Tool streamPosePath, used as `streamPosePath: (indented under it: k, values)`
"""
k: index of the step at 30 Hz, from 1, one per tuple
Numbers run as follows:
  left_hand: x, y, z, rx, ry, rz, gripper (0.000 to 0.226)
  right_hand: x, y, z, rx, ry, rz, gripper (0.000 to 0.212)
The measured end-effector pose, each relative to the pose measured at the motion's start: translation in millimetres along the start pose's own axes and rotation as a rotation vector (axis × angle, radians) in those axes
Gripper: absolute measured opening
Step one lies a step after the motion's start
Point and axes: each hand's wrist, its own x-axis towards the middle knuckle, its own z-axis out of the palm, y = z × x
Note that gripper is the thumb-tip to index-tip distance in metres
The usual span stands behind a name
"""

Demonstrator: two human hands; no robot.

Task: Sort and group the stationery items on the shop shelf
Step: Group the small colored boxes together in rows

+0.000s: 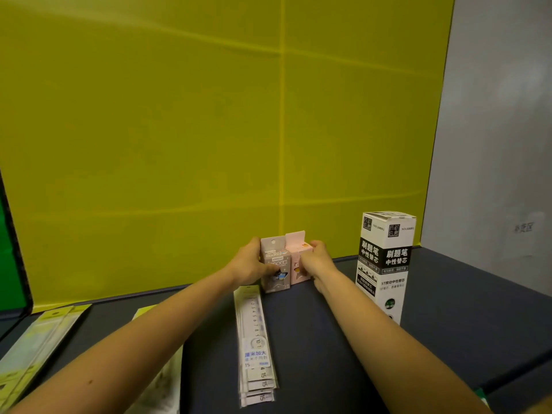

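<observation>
Head view, both arms reaching forward over a dark shelf [313, 339] backed by a yellow panel [179, 115].

Left hand [249, 265]: clasped on the left side of a small grey-pink box [275, 265], thumb lying across its front face. Box stands upright on the shelf near the back panel.

Right hand [318, 258]: curled against the right side of a pale pink box [297, 258], which stands upright with its top flap raised. The two small boxes touch side by side, pressed between the hands.

Just in front of the boxes: a stack of packaged rulers [257, 348] lying flat, long axis running toward the camera, ends fanned slightly at the near end. Far end of the stack lies just beside the base of the grey-pink box; contact cannot be told.

Right of the hands, apart from them: tall black-and-white refill box [385, 264], upright.

Far left, near edge: flat yellow-green packets [38, 345], partly hidden under the left forearm. A further pale packet [162, 380] shows below that forearm; contents too blurred to read
</observation>
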Motion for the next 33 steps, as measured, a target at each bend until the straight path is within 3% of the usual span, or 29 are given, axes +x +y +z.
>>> streamPosePath:
  k: [11,18,25,33]
  values:
    - [-11.9,10.6,-4.7,-0.038,0.065,0.016,0.047,-15.8,-4.5,-3.6,0.036,0.075,-0.030,0.048]
    - [-46.1,34.3,-30.5,-0.079,0.298,0.135,0.047,-64.5,-31.5,-7.5,0.119,0.113,-0.207,0.047]
    - [-130.2,50.8,-70.9,-0.202,0.472,0.168,0.043,-149.6,-48.9,-24.8,0.279,-0.125,-0.293,0.045]
    - [-256.8,39.8,-106.6,-0.196,0.458,0.081,0.043,-234.6,-40.2,-37.5,0.371,-0.361,-0.348,0.037]
